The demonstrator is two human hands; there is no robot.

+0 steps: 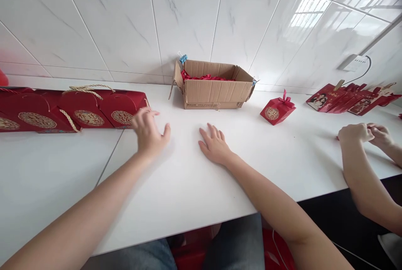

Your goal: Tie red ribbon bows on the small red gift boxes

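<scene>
My left hand [148, 132] hovers with fingers spread just beside the right end of a row of flat red gift bags [72, 110] with gold emblems and rope handles; its fingertips are close to the nearest bag. My right hand [215, 146] lies flat and open on the white table [188, 177], holding nothing. A cardboard box [213, 87] with red shredded paper inside stands by the wall, beyond both hands.
A small folded red gift box [278, 110] with a bow sits right of the carton. More flat red boxes [351, 98] lie at the far right. Another person's hands [366, 133] work together at the right edge. A tiled wall [188, 14] backs the table.
</scene>
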